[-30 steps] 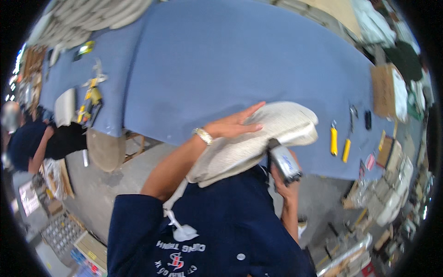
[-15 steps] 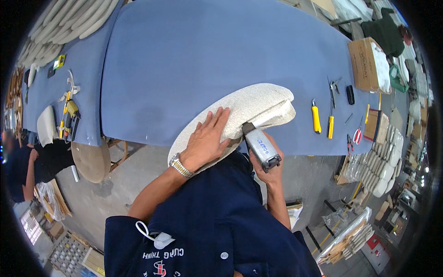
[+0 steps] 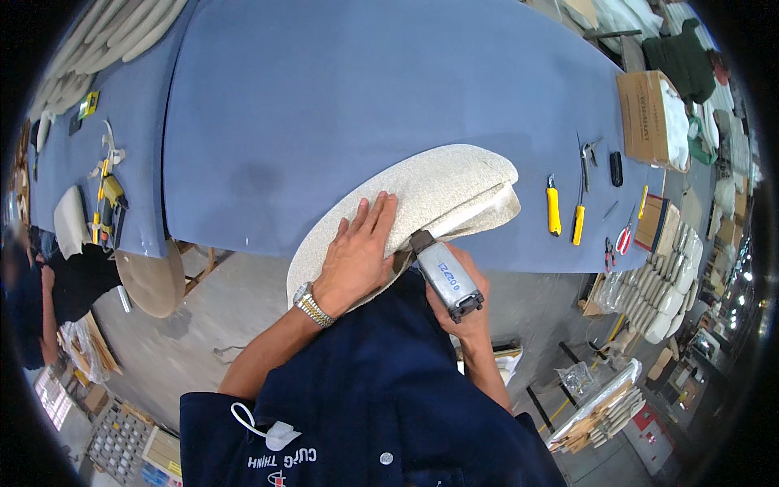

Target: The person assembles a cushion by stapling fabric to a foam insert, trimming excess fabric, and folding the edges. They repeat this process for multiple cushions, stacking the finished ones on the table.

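I see a cream, rough-textured upholstered cushion panel (image 3: 430, 199), rounded at its far end, lying across the near edge of the blue worktop (image 3: 341, 105) and overhanging it toward me. Its fabric cover folds over the right edge, where a lighter layer shows beneath. My left hand (image 3: 357, 256) lies flat on its top face, fingers spread. My right hand (image 3: 462, 304) holds a grey staple gun (image 3: 445, 274), its nose touching the panel's near underside edge.

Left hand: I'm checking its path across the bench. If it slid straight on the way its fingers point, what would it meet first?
More of the cream upholstered pad under the left hand, probably then the blue table; depth is unclear.
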A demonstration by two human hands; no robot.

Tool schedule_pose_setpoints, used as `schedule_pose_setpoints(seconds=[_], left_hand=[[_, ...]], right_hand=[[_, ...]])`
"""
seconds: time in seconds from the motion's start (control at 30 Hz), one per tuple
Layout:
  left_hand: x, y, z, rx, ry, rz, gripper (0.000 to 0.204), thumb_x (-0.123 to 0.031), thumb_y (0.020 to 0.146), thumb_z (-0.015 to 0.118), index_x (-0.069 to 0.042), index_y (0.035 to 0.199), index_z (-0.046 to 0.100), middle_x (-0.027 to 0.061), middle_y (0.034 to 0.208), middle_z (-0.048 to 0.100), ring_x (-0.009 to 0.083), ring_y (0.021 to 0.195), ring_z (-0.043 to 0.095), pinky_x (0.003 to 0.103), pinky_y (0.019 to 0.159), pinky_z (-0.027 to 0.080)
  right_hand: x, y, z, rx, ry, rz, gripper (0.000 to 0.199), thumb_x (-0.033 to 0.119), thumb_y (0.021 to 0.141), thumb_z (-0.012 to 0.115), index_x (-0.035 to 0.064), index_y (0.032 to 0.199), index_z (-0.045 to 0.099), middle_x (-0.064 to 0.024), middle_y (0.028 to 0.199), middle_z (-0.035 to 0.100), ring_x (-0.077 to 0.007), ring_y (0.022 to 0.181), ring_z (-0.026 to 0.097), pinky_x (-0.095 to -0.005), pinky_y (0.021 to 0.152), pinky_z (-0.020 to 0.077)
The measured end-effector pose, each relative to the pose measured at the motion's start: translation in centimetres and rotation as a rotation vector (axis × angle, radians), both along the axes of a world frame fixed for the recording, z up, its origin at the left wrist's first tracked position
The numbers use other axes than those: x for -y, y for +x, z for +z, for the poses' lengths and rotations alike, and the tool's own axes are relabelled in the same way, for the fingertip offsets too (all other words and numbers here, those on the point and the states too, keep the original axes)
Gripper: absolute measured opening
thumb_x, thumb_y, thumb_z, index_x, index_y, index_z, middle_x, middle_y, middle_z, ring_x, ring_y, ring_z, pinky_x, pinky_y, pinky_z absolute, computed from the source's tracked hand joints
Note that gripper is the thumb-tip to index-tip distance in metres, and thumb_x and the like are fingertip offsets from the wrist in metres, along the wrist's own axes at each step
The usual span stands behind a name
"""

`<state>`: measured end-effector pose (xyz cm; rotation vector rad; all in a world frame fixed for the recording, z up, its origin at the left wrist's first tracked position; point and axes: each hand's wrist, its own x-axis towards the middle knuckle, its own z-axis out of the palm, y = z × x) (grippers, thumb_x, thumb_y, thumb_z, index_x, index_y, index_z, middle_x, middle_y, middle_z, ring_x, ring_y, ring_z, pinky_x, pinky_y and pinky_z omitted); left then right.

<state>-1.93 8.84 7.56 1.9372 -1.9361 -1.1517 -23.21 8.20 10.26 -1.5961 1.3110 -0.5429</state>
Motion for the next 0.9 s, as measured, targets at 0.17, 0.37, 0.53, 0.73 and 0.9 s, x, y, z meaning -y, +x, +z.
schedule_pose_setpoints(seconds=[0.17, 0.37, 0.53, 0.73, 0.9], left_hand=[[-0.1, 0.2, -0.1, -0.045, -0.033, 0.011, 0.092, -0.011, 0.084, 0.073, -0.002, 0.16, 0.024, 0.0213, 0.164, 0.032, 0.0451, 0.149, 0.034, 0.06, 0.117, 0.037], [-0.2, 0.1, -0.3, -0.013, -0.03, 0.011, 0.096, -0.006, 0.08, 0.073, -0.004, 0.161, 0.023, 0.0205, 0.165, 0.031, 0.043, 0.15, 0.034, 0.056, 0.118, 0.038], [0.0, -0.2, -0.6, 0.014, -0.055, 0.009, 0.092, -0.006, 0.08, 0.073, -0.003, 0.16, 0.026, 0.0206, 0.165, 0.032, 0.0432, 0.149, 0.035, 0.057, 0.118, 0.038], [-0.4, 0.0, -0.4, -0.028, -0.077, 0.021, 0.09, -0.003, 0.081, 0.071, -0.003, 0.159, 0.028, 0.0211, 0.164, 0.033, 0.0439, 0.149, 0.035, 0.058, 0.117, 0.039], [-0.6, -0.3, -0.7, -0.001, -0.09, 0.02, 0.088, 0.001, 0.08, 0.068, -0.002, 0.158, 0.029, 0.0223, 0.163, 0.034, 0.0446, 0.148, 0.037, 0.058, 0.116, 0.04]], right_hand=[[-1.4, -0.3, -0.5, 0.001, 0.051, -0.061, 0.062, 0.008, 0.074, 0.075, 0.0002, 0.133, 0.061, -0.0217, 0.124, 0.07, -0.035, 0.114, 0.07, -0.0381, 0.097, 0.0545], [-1.5, 0.0, 0.0, -0.045, 0.014, 0.018, 0.063, 0.01, 0.073, 0.076, -0.0005, 0.134, 0.061, -0.0225, 0.126, 0.069, -0.0369, 0.116, 0.069, -0.0396, 0.1, 0.0529], [-1.4, 0.8, 0.2, -0.027, 0.056, -0.011, 0.063, 0.012, 0.074, 0.076, -0.0012, 0.134, 0.061, -0.0227, 0.127, 0.068, -0.0372, 0.116, 0.069, -0.0411, 0.101, 0.0526], [-2.8, 0.2, -0.8, 0.001, -0.044, 0.015, 0.062, 0.012, 0.075, 0.076, -0.0014, 0.134, 0.061, -0.0226, 0.126, 0.069, -0.0377, 0.116, 0.069, -0.0407, 0.1, 0.0528], [-2.5, 0.6, -0.4, -0.003, -0.021, 0.046, 0.06, 0.01, 0.075, 0.075, 0.0005, 0.133, 0.062, -0.0217, 0.123, 0.07, -0.0366, 0.115, 0.069, -0.0408, 0.099, 0.0531]])
